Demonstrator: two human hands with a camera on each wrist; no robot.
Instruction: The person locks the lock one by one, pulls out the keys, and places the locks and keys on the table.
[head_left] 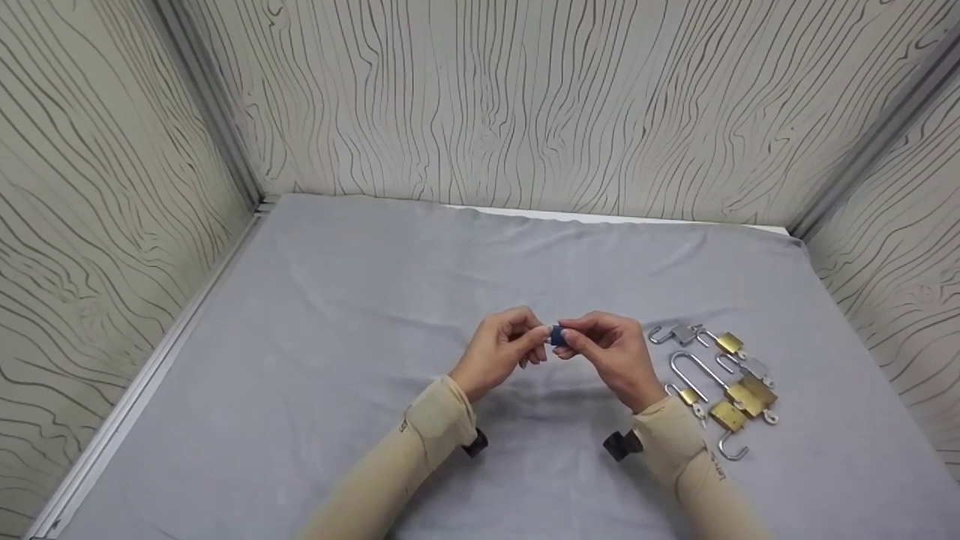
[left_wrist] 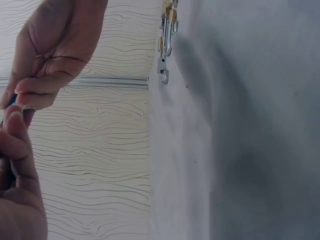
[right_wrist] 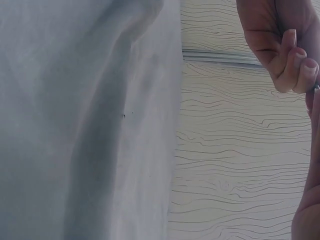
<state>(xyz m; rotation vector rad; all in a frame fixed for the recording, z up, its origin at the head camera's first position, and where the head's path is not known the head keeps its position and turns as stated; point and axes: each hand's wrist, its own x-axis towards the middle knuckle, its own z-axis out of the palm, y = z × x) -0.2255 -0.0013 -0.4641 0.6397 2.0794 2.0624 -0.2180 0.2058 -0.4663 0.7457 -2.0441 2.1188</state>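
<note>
Above the middle of the cloth, a small blue padlock [head_left: 556, 336] is held between the two hands. My right hand [head_left: 611, 352] pinches its blue body between thumb and fingers. My left hand [head_left: 501, 346] pinches a small pale piece at the padlock's left end; the fingers hide whether this is a key or the shackle. In the left wrist view the fingertips of the left hand [left_wrist: 20, 165] and right hand [left_wrist: 60, 55] meet around the padlock, leaving only a sliver of blue. The right wrist view cuts the joined hands off at its edge.
Several padlocks with open shackles lie right of the right hand, among them a large brass padlock [head_left: 752, 396], a grey padlock [head_left: 683, 334] and a small brass padlock [head_left: 688, 397]. Some carry keys. Wrinkled grey cloth [head_left: 360, 300] covers the table; patterned panels [head_left: 480, 97] enclose it.
</note>
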